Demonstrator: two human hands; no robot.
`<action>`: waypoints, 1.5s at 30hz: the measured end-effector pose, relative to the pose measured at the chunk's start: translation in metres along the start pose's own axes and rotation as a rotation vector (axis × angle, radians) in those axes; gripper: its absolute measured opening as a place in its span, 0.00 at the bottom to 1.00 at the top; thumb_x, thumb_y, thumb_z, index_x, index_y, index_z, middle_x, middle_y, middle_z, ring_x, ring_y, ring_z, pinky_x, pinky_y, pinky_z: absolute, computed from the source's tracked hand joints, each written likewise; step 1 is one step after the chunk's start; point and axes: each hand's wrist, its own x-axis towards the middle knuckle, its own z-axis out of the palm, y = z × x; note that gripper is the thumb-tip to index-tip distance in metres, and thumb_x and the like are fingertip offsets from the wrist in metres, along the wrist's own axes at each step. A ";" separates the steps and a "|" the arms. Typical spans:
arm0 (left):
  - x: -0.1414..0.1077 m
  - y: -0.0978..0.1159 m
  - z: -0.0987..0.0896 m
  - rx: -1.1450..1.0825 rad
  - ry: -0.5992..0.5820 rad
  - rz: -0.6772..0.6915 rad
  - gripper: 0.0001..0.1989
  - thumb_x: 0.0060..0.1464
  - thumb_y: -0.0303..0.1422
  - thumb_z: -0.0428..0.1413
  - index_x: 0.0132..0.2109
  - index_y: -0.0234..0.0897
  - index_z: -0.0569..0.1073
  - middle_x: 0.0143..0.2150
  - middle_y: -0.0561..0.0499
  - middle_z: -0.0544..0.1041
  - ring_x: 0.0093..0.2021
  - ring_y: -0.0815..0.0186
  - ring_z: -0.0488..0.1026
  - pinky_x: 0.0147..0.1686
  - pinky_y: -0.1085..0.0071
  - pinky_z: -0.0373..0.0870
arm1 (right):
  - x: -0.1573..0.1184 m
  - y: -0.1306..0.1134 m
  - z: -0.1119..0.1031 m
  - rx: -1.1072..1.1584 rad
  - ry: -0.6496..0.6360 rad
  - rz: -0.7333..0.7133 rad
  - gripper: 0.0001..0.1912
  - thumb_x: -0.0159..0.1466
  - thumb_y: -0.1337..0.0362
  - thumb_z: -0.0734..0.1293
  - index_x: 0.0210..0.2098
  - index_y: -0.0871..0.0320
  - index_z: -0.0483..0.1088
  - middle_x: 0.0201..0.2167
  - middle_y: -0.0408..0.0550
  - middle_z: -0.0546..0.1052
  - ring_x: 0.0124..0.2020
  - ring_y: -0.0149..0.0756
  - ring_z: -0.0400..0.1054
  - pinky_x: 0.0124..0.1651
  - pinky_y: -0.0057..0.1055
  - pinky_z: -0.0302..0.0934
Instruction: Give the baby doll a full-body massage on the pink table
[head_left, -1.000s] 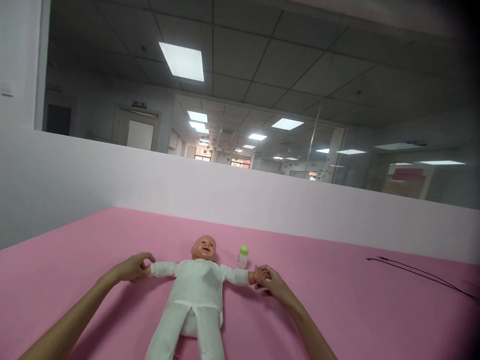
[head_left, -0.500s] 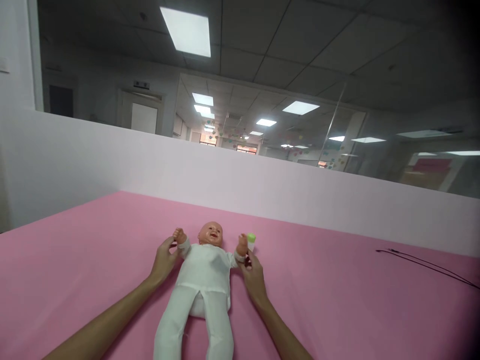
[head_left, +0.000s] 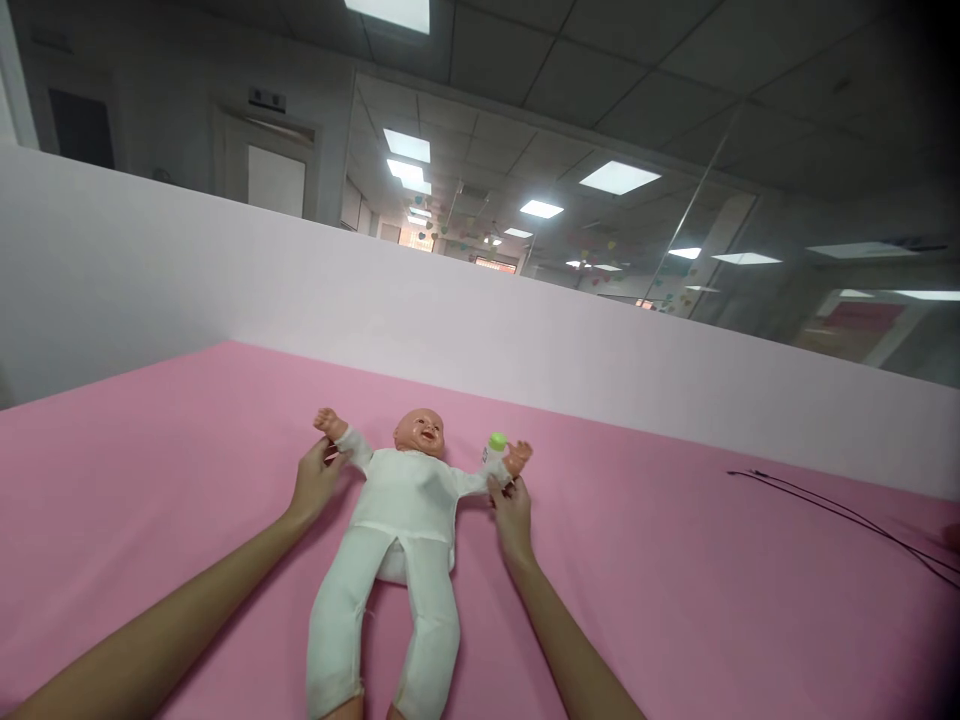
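Note:
A baby doll (head_left: 409,495) in a white top and trousers lies face up, head toward the back wall, both arms spread sideways. My left hand (head_left: 315,482) pinches the doll's sleeve cuff at the wrist on the left side of the view. On the other side, my right hand (head_left: 512,508) has its fingers closed at the opposite cuff, just below the doll's hand. Behind that forearm stands a small white bottle with a green cap (head_left: 496,442), its lower part hidden by the sleeve.
The doll rests on a pink padded surface (head_left: 637,560). A low white wall (head_left: 450,310) runs along its back, with glass above. Thin black cords (head_left: 832,510) lie at the right, near a dark reddish object at the edge.
The doll's arms have spread farther outward and flatter, with my hands on the cuffs. The camera view has tilted down, so more of the doll's legs shows.

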 end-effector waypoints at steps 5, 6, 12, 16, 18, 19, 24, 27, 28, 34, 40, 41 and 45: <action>0.006 -0.007 -0.009 -0.139 0.049 -0.144 0.21 0.47 0.48 0.64 0.38 0.34 0.74 0.35 0.44 0.80 0.37 0.53 0.77 0.37 0.61 0.73 | 0.001 0.002 -0.004 0.276 -0.007 0.239 0.22 0.51 0.50 0.78 0.37 0.55 0.70 0.24 0.44 0.76 0.23 0.36 0.70 0.23 0.29 0.64; 0.005 -0.004 -0.008 -0.107 0.053 -0.090 0.18 0.50 0.46 0.62 0.38 0.34 0.75 0.36 0.44 0.80 0.38 0.53 0.77 0.37 0.62 0.73 | -0.001 -0.001 -0.003 0.278 -0.033 0.188 0.21 0.53 0.51 0.77 0.39 0.56 0.70 0.26 0.45 0.77 0.24 0.36 0.70 0.24 0.29 0.64; -0.013 0.019 -0.002 0.192 -0.205 0.477 0.14 0.62 0.28 0.52 0.50 0.41 0.80 0.50 0.45 0.80 0.50 0.57 0.76 0.45 0.63 0.73 | -0.019 -0.019 0.008 0.018 -0.365 -0.250 0.22 0.61 0.66 0.65 0.55 0.52 0.72 0.52 0.48 0.79 0.46 0.41 0.76 0.49 0.39 0.71; -0.018 0.022 0.001 0.341 -0.344 0.763 0.18 0.65 0.25 0.49 0.48 0.46 0.82 0.49 0.47 0.80 0.50 0.60 0.75 0.46 0.63 0.71 | -0.028 -0.020 0.012 -0.237 -0.606 -0.458 0.25 0.61 0.73 0.58 0.53 0.50 0.75 0.59 0.45 0.75 0.62 0.43 0.67 0.66 0.44 0.59; -0.018 0.021 0.002 0.324 -0.348 0.733 0.18 0.64 0.25 0.49 0.48 0.46 0.82 0.50 0.46 0.80 0.50 0.60 0.75 0.48 0.62 0.71 | -0.029 -0.018 0.014 -0.231 -0.597 -0.457 0.26 0.60 0.73 0.58 0.53 0.50 0.75 0.59 0.45 0.75 0.62 0.42 0.67 0.67 0.44 0.58; -0.018 0.021 0.003 0.287 -0.330 0.673 0.17 0.63 0.24 0.50 0.49 0.45 0.81 0.51 0.46 0.80 0.51 0.60 0.74 0.48 0.62 0.71 | -0.029 -0.016 0.015 -0.193 -0.560 -0.430 0.25 0.60 0.73 0.58 0.52 0.51 0.75 0.58 0.45 0.76 0.62 0.42 0.67 0.66 0.44 0.59; -0.008 0.013 0.002 0.010 -0.044 0.190 0.09 0.54 0.30 0.57 0.43 0.36 0.79 0.43 0.45 0.81 0.44 0.57 0.76 0.41 0.65 0.73 | -0.018 -0.004 0.017 0.143 -0.237 -0.023 0.14 0.59 0.62 0.70 0.45 0.54 0.70 0.38 0.45 0.81 0.35 0.38 0.77 0.37 0.33 0.73; -0.001 0.006 -0.003 -0.168 0.081 -0.115 0.10 0.49 0.35 0.62 0.38 0.34 0.77 0.35 0.46 0.79 0.35 0.59 0.75 0.34 0.66 0.71 | -0.011 -0.001 0.010 0.290 -0.114 0.256 0.20 0.57 0.53 0.74 0.41 0.54 0.66 0.30 0.45 0.80 0.27 0.36 0.75 0.24 0.28 0.68; 0.000 0.005 -0.005 -0.204 0.107 -0.199 0.11 0.47 0.36 0.63 0.37 0.33 0.77 0.33 0.47 0.79 0.32 0.60 0.74 0.31 0.67 0.70 | -0.010 -0.001 0.008 0.317 -0.101 0.315 0.21 0.57 0.51 0.75 0.41 0.54 0.66 0.31 0.47 0.80 0.27 0.37 0.76 0.24 0.27 0.68; -0.009 0.015 -0.002 -0.113 0.012 0.038 0.10 0.52 0.32 0.60 0.41 0.35 0.80 0.42 0.45 0.81 0.42 0.56 0.77 0.37 0.65 0.72 | -0.019 -0.010 0.010 0.214 -0.229 0.121 0.23 0.59 0.52 0.74 0.48 0.53 0.66 0.37 0.48 0.81 0.28 0.40 0.78 0.25 0.31 0.70; -0.025 0.023 0.010 0.174 -0.300 0.567 0.22 0.57 0.21 0.49 0.46 0.45 0.83 0.49 0.48 0.80 0.51 0.59 0.73 0.51 0.59 0.70 | -0.025 -0.013 0.017 -0.104 -0.581 -0.375 0.15 0.61 0.67 0.64 0.45 0.52 0.77 0.55 0.49 0.77 0.58 0.44 0.70 0.63 0.45 0.62; -0.025 0.023 0.010 0.192 -0.306 0.579 0.22 0.58 0.22 0.48 0.46 0.45 0.83 0.49 0.48 0.80 0.51 0.59 0.73 0.52 0.59 0.70 | -0.026 -0.013 0.017 -0.123 -0.596 -0.404 0.16 0.61 0.68 0.63 0.45 0.52 0.77 0.56 0.49 0.76 0.60 0.44 0.68 0.65 0.45 0.60; -0.019 0.021 0.008 0.087 -0.236 0.336 0.15 0.58 0.28 0.54 0.46 0.42 0.82 0.50 0.47 0.81 0.51 0.57 0.74 0.46 0.62 0.73 | -0.024 -0.011 0.018 -0.019 -0.500 -0.232 0.14 0.60 0.65 0.67 0.45 0.53 0.76 0.51 0.49 0.79 0.52 0.43 0.73 0.54 0.41 0.69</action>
